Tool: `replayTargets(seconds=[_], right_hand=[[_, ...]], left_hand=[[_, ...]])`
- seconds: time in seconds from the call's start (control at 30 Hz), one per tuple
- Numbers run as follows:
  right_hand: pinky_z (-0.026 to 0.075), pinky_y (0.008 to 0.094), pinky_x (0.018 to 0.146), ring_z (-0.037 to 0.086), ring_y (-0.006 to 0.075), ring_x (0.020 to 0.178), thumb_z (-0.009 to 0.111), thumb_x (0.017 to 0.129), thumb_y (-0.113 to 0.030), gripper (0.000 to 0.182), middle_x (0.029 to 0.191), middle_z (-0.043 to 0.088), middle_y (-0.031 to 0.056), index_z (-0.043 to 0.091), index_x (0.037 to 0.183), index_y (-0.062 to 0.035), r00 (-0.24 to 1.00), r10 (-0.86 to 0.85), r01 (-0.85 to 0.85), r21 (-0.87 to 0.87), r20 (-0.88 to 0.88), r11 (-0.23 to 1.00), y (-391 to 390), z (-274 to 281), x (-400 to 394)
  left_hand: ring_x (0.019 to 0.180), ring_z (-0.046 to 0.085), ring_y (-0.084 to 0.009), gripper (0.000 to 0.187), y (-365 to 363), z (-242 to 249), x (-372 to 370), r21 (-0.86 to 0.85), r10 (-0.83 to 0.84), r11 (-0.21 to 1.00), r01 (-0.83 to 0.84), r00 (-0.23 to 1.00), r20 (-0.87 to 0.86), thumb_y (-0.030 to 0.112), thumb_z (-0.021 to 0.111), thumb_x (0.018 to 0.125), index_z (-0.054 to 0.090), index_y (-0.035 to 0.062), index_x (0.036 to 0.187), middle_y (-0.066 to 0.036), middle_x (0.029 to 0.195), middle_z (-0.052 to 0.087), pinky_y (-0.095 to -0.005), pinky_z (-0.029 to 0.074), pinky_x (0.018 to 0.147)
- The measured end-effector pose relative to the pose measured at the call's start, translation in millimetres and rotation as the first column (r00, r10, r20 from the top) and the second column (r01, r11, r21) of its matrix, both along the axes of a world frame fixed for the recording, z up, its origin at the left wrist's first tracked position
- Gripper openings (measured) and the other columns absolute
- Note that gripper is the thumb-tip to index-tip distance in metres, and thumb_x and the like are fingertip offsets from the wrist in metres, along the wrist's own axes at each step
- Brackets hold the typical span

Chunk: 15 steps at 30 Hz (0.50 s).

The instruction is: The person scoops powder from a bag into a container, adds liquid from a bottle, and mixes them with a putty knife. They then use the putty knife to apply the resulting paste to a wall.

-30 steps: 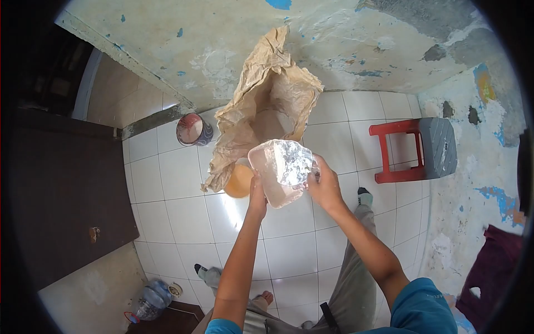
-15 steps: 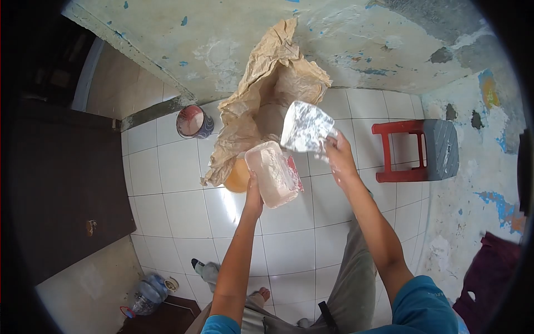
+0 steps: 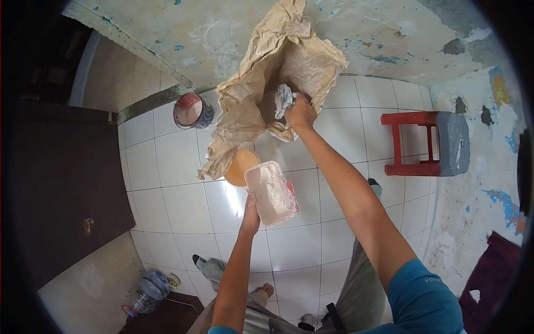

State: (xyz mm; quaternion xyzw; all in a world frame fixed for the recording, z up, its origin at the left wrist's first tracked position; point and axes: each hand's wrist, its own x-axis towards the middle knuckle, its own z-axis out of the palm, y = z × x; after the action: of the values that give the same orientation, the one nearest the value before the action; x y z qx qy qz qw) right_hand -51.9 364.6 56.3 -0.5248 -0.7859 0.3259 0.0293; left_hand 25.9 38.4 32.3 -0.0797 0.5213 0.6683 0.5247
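My left hand grips the side of a pale pink plastic tub, tilted toward me, with white powder inside. A red piece smeared with white shows at the tub's right edge. At the mouth of a large crumpled brown paper bag, my right hand is closed around a broad flat scraper coated in white. The scraper is seen nearly edge-on, and its handle is hidden by my fingers. An orange bowl sits on the floor, partly behind the tub and the bag.
Left of the bag stands a dark bucket with a pinkish-white inside. A red and grey plastic stool lies on its side by the right wall. A large water bottle is at lower left, and dark cloth hangs at lower right.
My right hand has carried the scraper up and left into the bag's mouth, turning it edge-on. My left hand and the tub have moved slightly lower in view.
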Motion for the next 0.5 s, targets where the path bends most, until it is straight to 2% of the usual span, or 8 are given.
replayTargets(seconds=[0.1,0.17,0.23,0.27,0.33,0.4,0.43,0.5], right_hand=[[0.050,0.0495,0.098,0.065,0.0383,0.116,0.067,0.083,-0.019,0.050,0.122,0.069,0.0192,0.059,0.132,-0.0103,0.999,-0.012,0.016,-0.090,0.053,0.996,2,-7,-6],[0.050,0.0492,0.098,0.065,0.0398,0.114,0.068,0.083,-0.021,0.050,0.121,0.069,0.0205,0.060,0.131,-0.0091,1.000,-0.009,0.008,-0.103,-0.010,0.995,3,-26,-3],[0.050,0.0478,0.098,0.066,0.0410,0.111,0.067,0.085,-0.019,0.048,0.116,0.070,0.0225,0.061,0.131,-0.0069,0.968,0.034,-0.024,0.044,-0.250,0.999,-9,-20,14],[0.053,0.0410,0.092,0.070,0.0339,0.101,0.064,0.089,-0.011,0.041,0.110,0.071,0.0198,0.060,0.129,-0.0030,0.854,0.100,-0.052,0.107,-0.511,0.993,-17,-31,25],[0.056,0.0368,0.083,0.070,0.0317,0.098,0.060,0.088,0.000,0.037,0.108,0.071,0.0195,0.063,0.125,-0.0010,0.757,0.046,-0.055,0.007,-0.652,0.998,-44,-11,55],[0.055,0.0326,0.080,0.070,0.0289,0.094,0.058,0.087,0.002,0.040,0.108,0.070,0.0191,0.061,0.127,-0.0013,0.656,-0.030,-0.033,-0.068,-0.754,0.997,-73,-27,85],[0.055,0.0326,0.080,0.070,0.0289,0.094,0.058,0.087,0.002,0.040,0.108,0.070,0.0191,0.061,0.127,-0.0013,0.659,-0.032,-0.032,-0.071,-0.751,0.997,-88,-42,99],[0.056,0.0380,0.084,0.069,0.0332,0.099,0.062,0.087,-0.002,0.043,0.113,0.068,0.0204,0.059,0.130,-0.0007,0.756,-0.040,-0.111,-0.188,-0.653,0.976,-108,-83,119]], left_hand=[[0.146,0.036,-0.0274,0.078,-15,-13,6,-0.069,0.006,0.998,-0.003,0.999,0.034,0.061,0.025,0.107,0.019,0.0025,0.159,-0.015,0.159,0.035,-0.0388,0.032,0.121],[0.145,0.037,-0.0274,0.078,-25,-21,9,-0.067,0.020,0.998,-0.016,0.998,0.053,0.060,0.025,0.107,0.019,0.0022,0.159,-0.015,0.158,0.035,-0.0389,0.033,0.120],[0.145,0.038,-0.0275,0.078,-31,-22,11,-0.071,0.025,0.997,-0.021,0.998,0.058,0.060,0.025,0.107,0.019,0.0021,0.159,-0.015,0.158,0.035,-0.0391,0.033,0.120],[0.144,0.039,-0.0276,0.077,-33,-23,10,-0.072,0.027,0.997,-0.023,0.998,0.056,0.059,0.026,0.108,0.019,0.0020,0.159,-0.016,0.158,0.036,-0.0392,0.034,0.120],[0.144,0.039,-0.0276,0.077,-42,-35,10,-0.074,0.049,0.996,-0.045,0.997,0.057,0.059,0.026,0.108,0.020,0.0014,0.159,-0.016,0.157,0.036,-0.0393,0.033,0.120],[0.144,0.039,-0.0277,0.076,-48,-41,12,-0.080,0.061,0.995,-0.056,0.996,0.064,0.058,0.026,0.108,0.020,0.0009,0.158,-0.016,0.157,0.037,-0.0395,0.033,0.120],[0.144,0.039,-0.0277,0.076,-49,-40,12,-0.088,0.089,0.993,-0.082,0.994,0.070,0.058,0.026,0.108,0.021,0.0002,0.158,-0.016,0.157,0.037,-0.0396,0.033,0.120],[0.144,0.039,-0.0276,0.075,-50,-43,12,-0.094,0.117,0.990,-0.109,0.990,0.079,0.057,0.026,0.108,0.021,-0.0004,0.157,-0.017,0.157,0.037,-0.0397,0.033,0.120]])
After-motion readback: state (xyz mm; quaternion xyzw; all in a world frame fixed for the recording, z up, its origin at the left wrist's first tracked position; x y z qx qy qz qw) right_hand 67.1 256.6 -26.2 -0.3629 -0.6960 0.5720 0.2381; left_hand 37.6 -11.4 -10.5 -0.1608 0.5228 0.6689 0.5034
